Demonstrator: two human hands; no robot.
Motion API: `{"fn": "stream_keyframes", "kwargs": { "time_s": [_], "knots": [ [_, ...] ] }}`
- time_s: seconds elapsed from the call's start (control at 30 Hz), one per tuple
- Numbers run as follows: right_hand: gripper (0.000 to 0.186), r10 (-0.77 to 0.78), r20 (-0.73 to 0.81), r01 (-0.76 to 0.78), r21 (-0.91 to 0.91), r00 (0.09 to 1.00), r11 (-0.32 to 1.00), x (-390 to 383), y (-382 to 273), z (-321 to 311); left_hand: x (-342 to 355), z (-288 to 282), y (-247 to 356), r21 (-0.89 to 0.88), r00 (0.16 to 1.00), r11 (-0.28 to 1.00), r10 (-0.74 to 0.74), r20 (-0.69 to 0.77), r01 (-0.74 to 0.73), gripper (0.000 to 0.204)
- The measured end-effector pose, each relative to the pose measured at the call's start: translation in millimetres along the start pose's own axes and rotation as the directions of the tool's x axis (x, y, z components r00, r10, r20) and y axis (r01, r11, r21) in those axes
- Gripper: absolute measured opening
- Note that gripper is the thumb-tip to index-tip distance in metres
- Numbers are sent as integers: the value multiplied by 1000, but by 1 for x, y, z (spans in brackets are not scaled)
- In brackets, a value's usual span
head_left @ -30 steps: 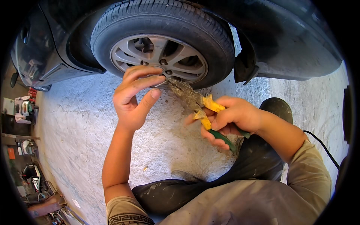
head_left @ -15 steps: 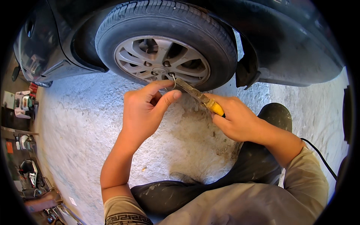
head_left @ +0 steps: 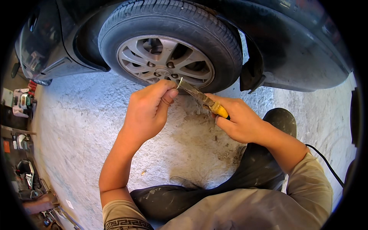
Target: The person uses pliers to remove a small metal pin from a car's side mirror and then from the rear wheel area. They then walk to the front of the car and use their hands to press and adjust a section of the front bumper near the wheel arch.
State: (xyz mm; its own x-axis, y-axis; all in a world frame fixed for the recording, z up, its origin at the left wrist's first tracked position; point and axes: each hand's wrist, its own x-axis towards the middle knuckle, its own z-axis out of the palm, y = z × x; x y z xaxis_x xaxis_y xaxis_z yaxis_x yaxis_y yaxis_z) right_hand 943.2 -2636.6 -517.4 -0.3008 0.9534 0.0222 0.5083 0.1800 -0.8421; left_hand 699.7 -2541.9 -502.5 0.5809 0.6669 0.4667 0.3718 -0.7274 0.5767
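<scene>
My left hand (head_left: 147, 110) is closed in a pinch, thumb against forefinger, on a thin, curved piece of metal wire (head_left: 180, 82). Its pale tip sticks up past the fingertips. My right hand (head_left: 242, 119) wraps round a tool with a yellow grip and a flat, worn metal front (head_left: 197, 94); its exact kind I cannot make out. The tool's front end lies close beside the wire, and I cannot tell whether they touch. Both hands are just this side of a car wheel (head_left: 168, 48) with a silver spoked rim and black tyre.
Dark car bodywork (head_left: 303, 50) hangs over the wheel, with a loose-looking liner edge (head_left: 255, 73) at its right. Below is rough, stained concrete floor (head_left: 88, 126). Parts and tools (head_left: 28, 172) line the left side. A black cable (head_left: 326, 161) runs by my right elbow.
My left thumb has closed up against the forefinger on the wire. The wire's tip has shifted slightly right, toward the tool. My right hand has barely moved.
</scene>
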Motion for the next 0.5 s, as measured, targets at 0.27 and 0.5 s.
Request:
{"fn": "stream_keyframes", "kwargs": {
  "time_s": [0.27, 0.5],
  "knots": [
    [61, -31, -1, 31, -25, 1000, 999, 1, 1, 1, 0, -3, 0, -13, 998, 999, -32, 55, 33, 11],
    [63, -65, 10, 65, -32, 998, 997, 0, 2, 1, 2, -11, -3, -27, 992, 1000, 10, 127, -6, 12]
  ]
}}
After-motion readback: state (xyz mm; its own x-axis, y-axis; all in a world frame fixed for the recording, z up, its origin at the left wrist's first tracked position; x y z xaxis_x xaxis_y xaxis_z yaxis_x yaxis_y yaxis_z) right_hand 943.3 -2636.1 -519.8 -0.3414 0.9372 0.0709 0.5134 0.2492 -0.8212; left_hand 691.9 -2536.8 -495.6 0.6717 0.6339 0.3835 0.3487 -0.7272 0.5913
